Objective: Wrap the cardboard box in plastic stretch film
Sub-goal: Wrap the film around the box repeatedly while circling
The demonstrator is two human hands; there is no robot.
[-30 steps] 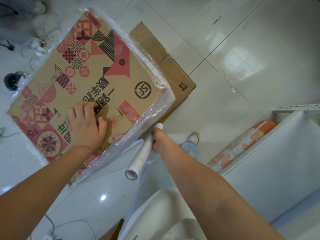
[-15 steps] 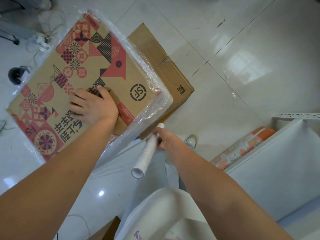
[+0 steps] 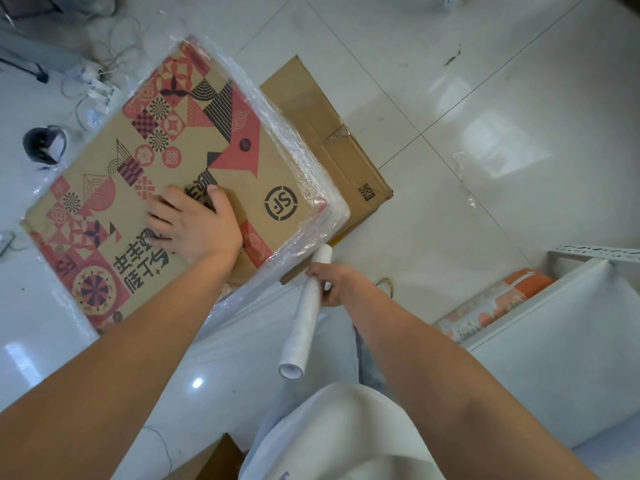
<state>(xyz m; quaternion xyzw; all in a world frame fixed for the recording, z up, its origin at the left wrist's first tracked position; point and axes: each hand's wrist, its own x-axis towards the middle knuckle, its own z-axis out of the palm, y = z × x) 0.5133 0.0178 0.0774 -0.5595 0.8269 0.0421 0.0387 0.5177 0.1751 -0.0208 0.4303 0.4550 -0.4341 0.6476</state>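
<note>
A flat cardboard box [image 3: 180,140] printed with red and black patterns and an SF logo lies tilted in the upper left. Clear stretch film [image 3: 311,174] covers its right and near edges. My left hand [image 3: 197,223] presses flat on the box's printed face with fingers spread. My right hand [image 3: 336,282] grips a white roll of stretch film [image 3: 304,320] just off the box's near right corner. A sheet of film runs from the roll up to the box's near edge.
A plain brown cardboard box [image 3: 332,143] lies under and beyond the printed one. Cables and a power strip [image 3: 93,88] clutter the floor at upper left, beside a dark round object [image 3: 43,143]. A white cabinet [image 3: 554,341] and an orange patterned roll [image 3: 491,303] stand at right.
My left hand slid from the box's near edge toward its centre. The box turned a little, and the roll in my right hand moved slightly right and down.
</note>
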